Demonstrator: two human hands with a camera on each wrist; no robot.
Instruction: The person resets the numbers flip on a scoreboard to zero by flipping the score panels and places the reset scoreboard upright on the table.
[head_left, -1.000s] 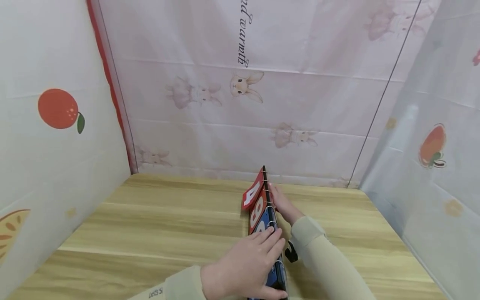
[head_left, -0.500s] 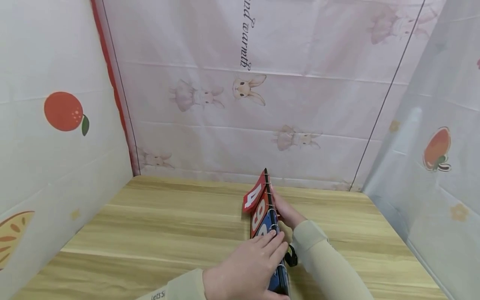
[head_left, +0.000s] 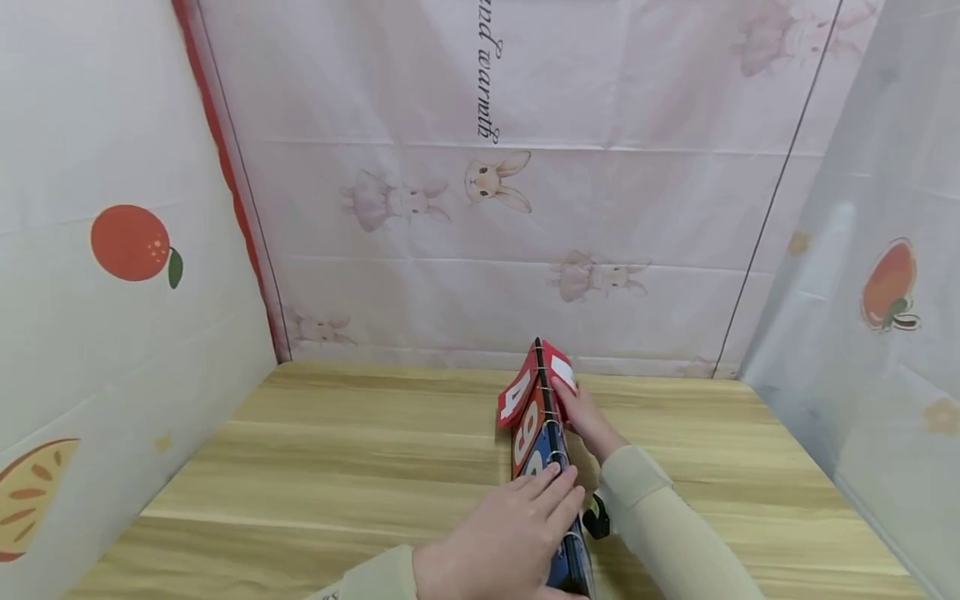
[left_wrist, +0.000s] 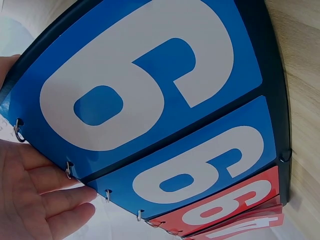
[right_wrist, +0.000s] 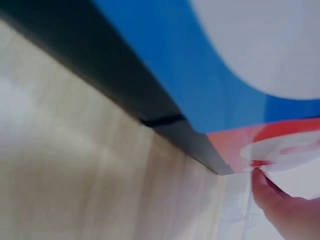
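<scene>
A tent-shaped scoreboard (head_left: 556, 442) stood on the wooden table (head_left: 337, 467), right of the middle, its ridge running from near to far. Along that top edge, metal rings (left_wrist: 69, 170) held the number cards. The left hand (head_left: 498, 537) lay over the near part of the ridge, fingers almost straight and side by side. Toward the far end, the right hand (head_left: 590, 421) pinched a red card (head_left: 562, 368) that stood out from the right face. Opposite it, another red card marked 4 (head_left: 516, 400) tilted out on the left face. A wide stretch of wood lay between the board and the table's left edge; the strip on the right was narrower, crossed by the right sleeve (head_left: 667, 525), with a black strap (head_left: 596, 518) just beside the board.
</scene>
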